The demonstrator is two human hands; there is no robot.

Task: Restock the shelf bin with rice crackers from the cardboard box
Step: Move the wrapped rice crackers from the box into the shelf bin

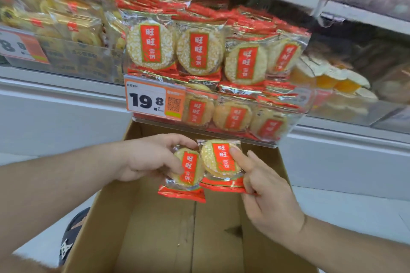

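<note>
- Two rice cracker packets sit side by side above the open cardboard box (155, 228), just below the shelf bin (288, 137).
- The left packet (187, 173) is pinched by the left hand (146, 157), thumb on its front and fingers curled behind.
- The right packet (221, 162) slightly overlaps the left one; the right hand (266, 193) pinches it, one finger lying across its red label.
- The clear bin is packed with matching packets (199, 51), standing in rows and piled beneath.
- A price tag (146, 101) reading 19.8 hangs on the bin's front left.
- Neighbouring bins hold other yellow snacks (73, 26).
- A dark shoe (71, 237) shows left of the box.
</note>
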